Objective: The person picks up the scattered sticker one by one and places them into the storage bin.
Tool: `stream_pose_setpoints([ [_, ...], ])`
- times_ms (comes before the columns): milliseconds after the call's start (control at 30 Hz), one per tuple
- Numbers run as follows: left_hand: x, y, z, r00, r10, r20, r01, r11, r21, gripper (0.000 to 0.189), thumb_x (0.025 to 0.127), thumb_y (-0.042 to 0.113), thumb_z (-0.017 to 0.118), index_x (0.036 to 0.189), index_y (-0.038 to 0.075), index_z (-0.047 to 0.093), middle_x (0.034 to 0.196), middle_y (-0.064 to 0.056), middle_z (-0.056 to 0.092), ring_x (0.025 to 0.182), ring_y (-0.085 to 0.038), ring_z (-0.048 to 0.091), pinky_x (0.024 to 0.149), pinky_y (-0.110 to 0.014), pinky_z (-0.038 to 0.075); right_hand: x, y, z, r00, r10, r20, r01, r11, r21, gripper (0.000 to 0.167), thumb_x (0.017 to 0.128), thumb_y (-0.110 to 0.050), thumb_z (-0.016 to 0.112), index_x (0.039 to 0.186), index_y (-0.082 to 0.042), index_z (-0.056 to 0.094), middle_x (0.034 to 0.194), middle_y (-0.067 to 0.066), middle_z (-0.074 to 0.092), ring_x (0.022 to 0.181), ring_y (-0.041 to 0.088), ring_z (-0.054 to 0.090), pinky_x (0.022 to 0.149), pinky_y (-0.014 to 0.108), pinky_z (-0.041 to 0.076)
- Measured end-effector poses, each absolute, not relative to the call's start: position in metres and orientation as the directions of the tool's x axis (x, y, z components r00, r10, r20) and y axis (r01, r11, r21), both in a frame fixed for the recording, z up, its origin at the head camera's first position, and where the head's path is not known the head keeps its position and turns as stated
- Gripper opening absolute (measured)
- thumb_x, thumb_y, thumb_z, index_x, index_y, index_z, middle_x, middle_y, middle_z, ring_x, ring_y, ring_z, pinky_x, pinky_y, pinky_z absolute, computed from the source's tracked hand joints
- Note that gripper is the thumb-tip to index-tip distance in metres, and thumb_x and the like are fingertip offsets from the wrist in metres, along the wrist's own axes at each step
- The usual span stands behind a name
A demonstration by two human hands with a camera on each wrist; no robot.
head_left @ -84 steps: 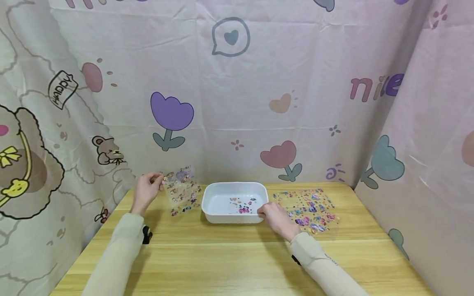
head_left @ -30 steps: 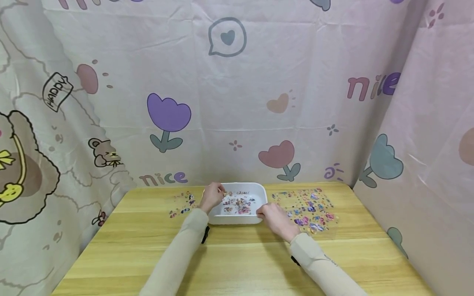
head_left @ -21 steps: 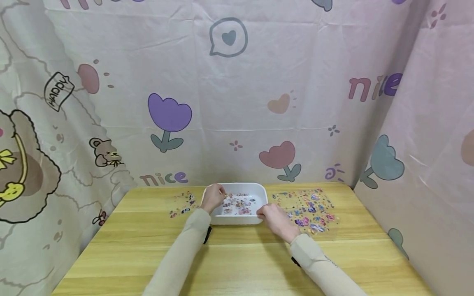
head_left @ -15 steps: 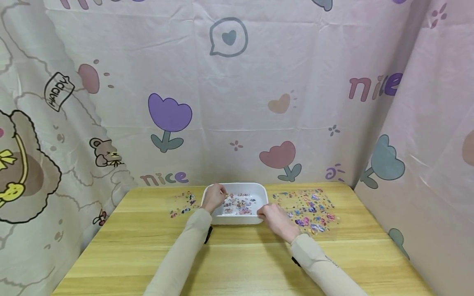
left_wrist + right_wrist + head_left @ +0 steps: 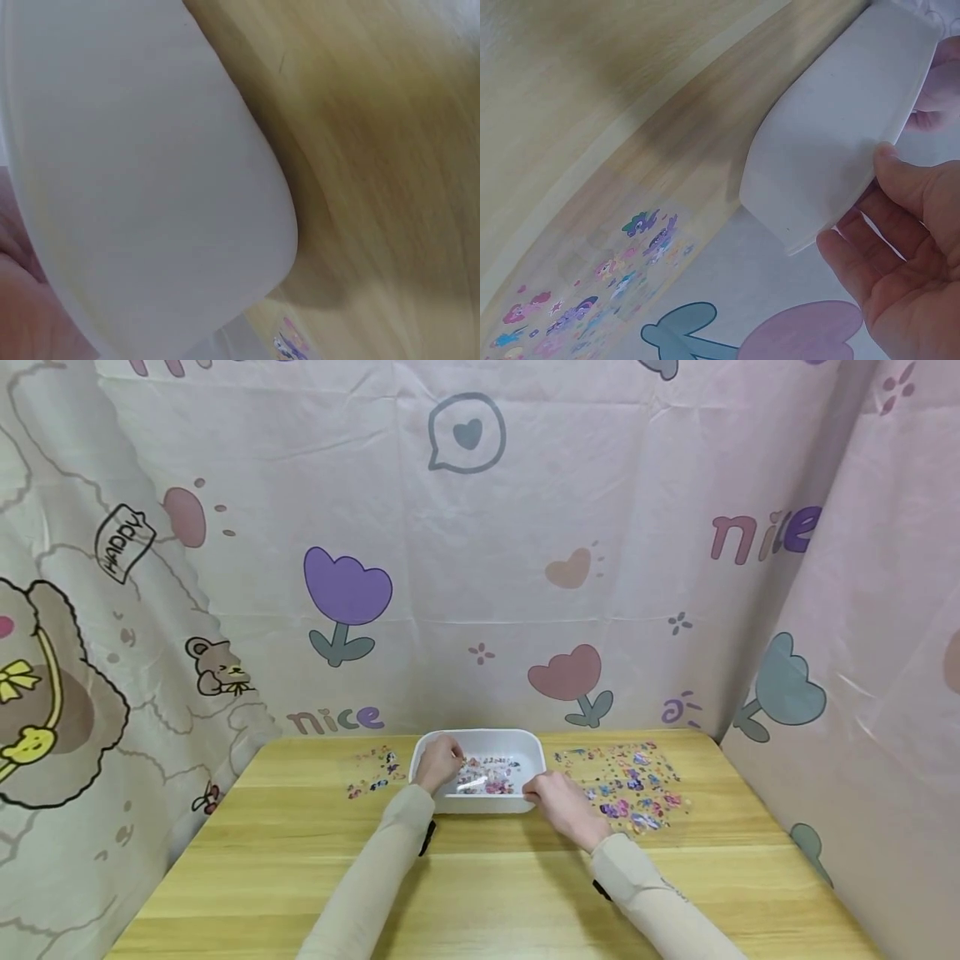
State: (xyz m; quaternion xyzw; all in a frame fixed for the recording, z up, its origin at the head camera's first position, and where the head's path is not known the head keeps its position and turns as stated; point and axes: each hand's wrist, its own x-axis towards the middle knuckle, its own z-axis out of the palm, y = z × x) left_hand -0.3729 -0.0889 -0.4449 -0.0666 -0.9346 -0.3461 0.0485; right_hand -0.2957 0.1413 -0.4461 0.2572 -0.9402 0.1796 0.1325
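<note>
A white plastic tray (image 5: 486,805) stands on the wooden table in the head view. My left hand (image 5: 441,762) reaches over its left side, thumb and fingertips pinching the edge of a clear sticker sheet (image 5: 487,775) inside it. Glare covers part of that sheet. My right hand (image 5: 564,806) grips the tray's near right corner; in the right wrist view the thumb of this hand (image 5: 915,255) lies on the outer wall of the tray (image 5: 817,127). The left wrist view shows mostly the tray's outside (image 5: 150,172), with only a bit of the left palm (image 5: 30,315).
A clear sheet with colourful cartoon stickers (image 5: 633,783) lies right of the tray, partly behind my right hand. Another sticker sheet (image 5: 375,772) lies to the left. A patterned curtain (image 5: 480,568) hangs behind the table (image 5: 480,893) and along both sides.
My left hand has carried the sticker sheet from the table's left side into the tray. Lately it has shifted only slightly, and the sheet lies lower. My right hand has stayed on the tray's corner.
</note>
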Motion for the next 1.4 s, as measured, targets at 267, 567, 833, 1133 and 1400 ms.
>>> stream_pose_setpoints([
  [267, -0.373, -0.089, -0.449, -0.988, 0.091, 0.127, 0.151, 0.754, 0.639, 0.013, 0.087, -0.002, 0.06, 0.095, -0.001, 0.071, 0.095, -0.015, 0.071, 0.067, -0.019, 0.06, 0.056, -0.028, 0.048, -0.297, 0.14, -0.449, -0.838, -0.429, 0.337, -0.52, 0.815, -0.257, 0.008, 0.089, -0.011, 0.07, 0.086, -0.012, 0.077, 0.08, 0.001, 0.073, 0.067, 0.008, 0.061, 0.064, 0.024, 0.051],
  [567, -0.372, -0.089, -0.45, -0.996, 0.057, 0.062, 0.083, 0.795, 0.601, 0.023, 0.091, 0.006, 0.064, 0.112, -0.004, 0.061, 0.109, -0.019, 0.066, 0.086, -0.028, 0.064, 0.08, -0.041, 0.055, -0.297, 0.14, -0.449, -0.836, -0.436, 0.332, -0.527, 0.806, -0.27, 0.007, 0.088, -0.009, 0.07, 0.087, -0.01, 0.077, 0.081, 0.003, 0.074, 0.068, 0.009, 0.062, 0.064, 0.024, 0.052],
  [833, -0.372, -0.09, -0.444, -0.997, 0.033, 0.066, 0.065, 0.801, 0.596, 0.033, 0.086, -0.001, 0.062, 0.119, -0.006, 0.058, 0.115, -0.023, 0.064, 0.095, -0.033, 0.063, 0.084, -0.043, 0.054, -0.297, 0.142, -0.447, -0.823, -0.444, 0.353, -0.543, 0.798, -0.262, 0.008, 0.088, -0.008, 0.071, 0.083, -0.01, 0.077, 0.076, 0.0, 0.072, 0.062, 0.005, 0.055, 0.06, 0.021, 0.048],
  [1133, -0.369, -0.098, -0.44, -0.989, 0.091, 0.116, 0.14, 0.823, 0.551, 0.03, 0.088, 0.004, 0.063, 0.116, -0.007, 0.062, 0.116, -0.022, 0.066, 0.107, -0.037, 0.062, 0.094, -0.048, 0.051, -0.297, 0.141, -0.448, -0.823, -0.451, 0.346, -0.546, 0.795, -0.264, 0.008, 0.088, -0.009, 0.07, 0.085, -0.01, 0.077, 0.079, 0.001, 0.073, 0.066, 0.007, 0.058, 0.063, 0.023, 0.05],
  [1400, -0.369, -0.1, -0.434, -0.989, 0.066, 0.132, 0.13, 0.809, 0.573, 0.023, 0.092, 0.008, 0.061, 0.111, -0.003, 0.066, 0.111, -0.018, 0.068, 0.095, -0.029, 0.065, 0.086, -0.044, 0.053, -0.298, 0.142, -0.448, -0.834, -0.434, 0.34, -0.53, 0.8, -0.28, 0.008, 0.089, -0.008, 0.07, 0.084, -0.01, 0.077, 0.079, 0.001, 0.073, 0.065, 0.006, 0.057, 0.062, 0.022, 0.049],
])
